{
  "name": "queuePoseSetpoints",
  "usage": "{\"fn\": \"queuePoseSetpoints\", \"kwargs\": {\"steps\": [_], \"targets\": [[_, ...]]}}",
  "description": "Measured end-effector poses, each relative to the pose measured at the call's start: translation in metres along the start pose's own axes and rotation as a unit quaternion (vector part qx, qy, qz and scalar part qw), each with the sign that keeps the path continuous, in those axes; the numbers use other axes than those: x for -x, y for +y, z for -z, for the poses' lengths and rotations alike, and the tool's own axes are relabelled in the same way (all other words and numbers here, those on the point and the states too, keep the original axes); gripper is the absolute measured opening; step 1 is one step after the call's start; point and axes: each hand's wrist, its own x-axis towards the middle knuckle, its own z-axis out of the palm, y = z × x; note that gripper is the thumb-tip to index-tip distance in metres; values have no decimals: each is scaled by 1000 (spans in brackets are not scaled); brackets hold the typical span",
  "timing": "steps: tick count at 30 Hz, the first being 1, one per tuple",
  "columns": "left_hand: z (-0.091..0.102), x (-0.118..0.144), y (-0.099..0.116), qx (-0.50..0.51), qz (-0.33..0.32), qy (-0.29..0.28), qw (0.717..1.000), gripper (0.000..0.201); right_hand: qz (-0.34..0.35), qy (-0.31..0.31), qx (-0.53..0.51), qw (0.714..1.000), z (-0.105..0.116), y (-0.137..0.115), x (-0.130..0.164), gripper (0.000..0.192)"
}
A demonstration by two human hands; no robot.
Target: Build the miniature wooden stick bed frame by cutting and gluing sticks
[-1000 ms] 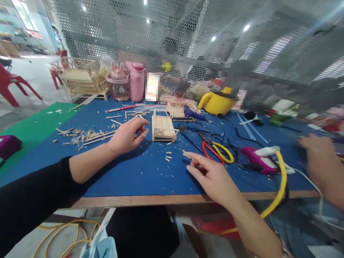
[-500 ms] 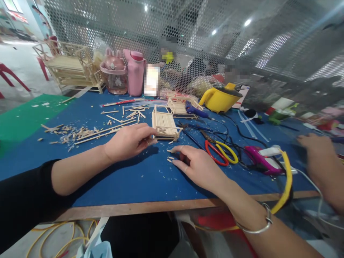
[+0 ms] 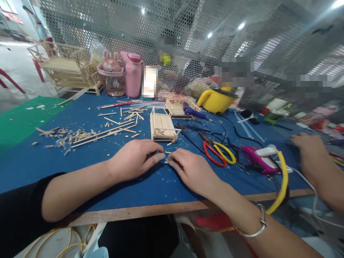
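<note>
My left hand (image 3: 135, 157) and my right hand (image 3: 188, 168) meet fingertip to fingertip on the blue table (image 3: 150, 182), just in front of a small stick-built frame (image 3: 162, 127). The left hand's fingers are pinched together; whether anything is in them is hidden. With curled fingertips, the right hand pinches a small stick piece (image 3: 167, 162) lying among tiny offcuts. A bangle sits on the right wrist.
Red-and-yellow scissors (image 3: 217, 152), black cables and a pink glue gun (image 3: 258, 159) lie right of my hands. Loose sticks and chips (image 3: 88, 134) lie to the left. A yellow kettle (image 3: 216, 100), pink bottle (image 3: 133, 75) and stick models (image 3: 66, 68) stand behind. A co-worker's hand (image 3: 309, 150) rests at far right.
Both hands drew toward me and together: the left came back from beside the stick frame, the right slid left to the offcuts. Their fingertips now touch.
</note>
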Motion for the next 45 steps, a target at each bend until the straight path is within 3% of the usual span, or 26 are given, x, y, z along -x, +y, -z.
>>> {"fn": "queuePoseSetpoints", "kwargs": {"steps": [4, 12, 15, 19, 23, 27, 30, 33, 38, 41, 43, 45], "targets": [[-9, 4, 16, 17, 61, -51, 997, 23, -16, 17, -45, 999, 6, 1, 4, 19], [-9, 1, 22, 122, 86, -51, 987, 23, 10, 32, -104, 994, 9, -9, 4, 16], [-9, 1, 20, 164, 114, -57, 978, 25, -35, 56, -141, 988, 13, 2, 5, 20], [-11, 0, 20, 216, 147, -64, 963, 29, -79, 42, -89, 992, 19, 21, 8, 17], [-11, -2, 23, 257, 170, -70, 949, 31, 25, 84, -114, 990, 17, 19, 7, 21], [-10, -3, 26, 287, 162, -64, 942, 33, 119, 132, -144, 974, 14, 11, -2, 8], [-11, -6, 28, 301, 153, -57, 940, 33, 161, 205, -93, 961, 16, 14, -7, 4], [-13, -15, 28, 304, 155, -63, 938, 34, 237, 271, 28, 933, 24, 24, -10, 8], [-9, -25, 25, 236, 171, -74, 954, 27, 302, 261, 142, 906, 39, 45, -23, 14], [6, -28, 20, 115, 169, -9, 979, 33, 280, 275, 198, 898, 41, 59, -36, 9], [16, -35, 14, 0, 98, 77, 992, 50, 265, 276, 223, 896, 37, 66, -43, 8], [23, -46, 6, -84, 14, 85, 993, 71, 262, 281, 227, 895, 30, 70, -45, 9]]}}
